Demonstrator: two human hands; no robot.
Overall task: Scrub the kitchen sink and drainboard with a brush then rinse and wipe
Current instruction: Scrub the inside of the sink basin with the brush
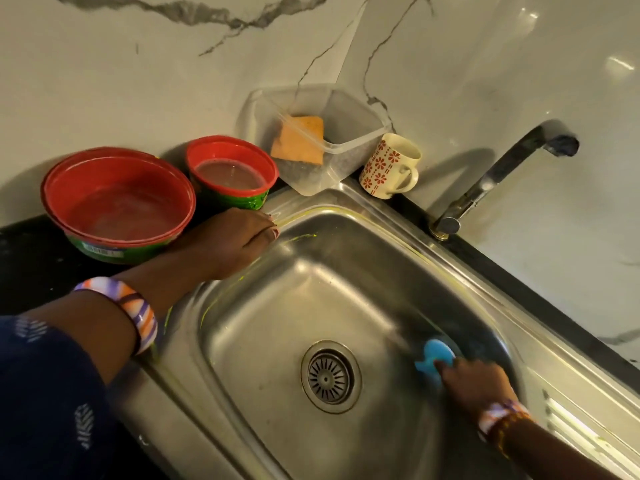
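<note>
While left hand (pixel 235 240) rests on sink (pixel 346 216) rim, right hand (pixel 474 382) grips brush (pixel 434 355).

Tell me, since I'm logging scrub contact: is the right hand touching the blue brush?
Touching. The head view shows the right hand gripping the blue brush, fingers over its back, pressing it against the sink wall.

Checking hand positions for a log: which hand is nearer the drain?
The right hand. It holds the blue brush against the basin wall just right of the drain. The left hand rests on the sink rim at the far left corner, farther off.
</note>
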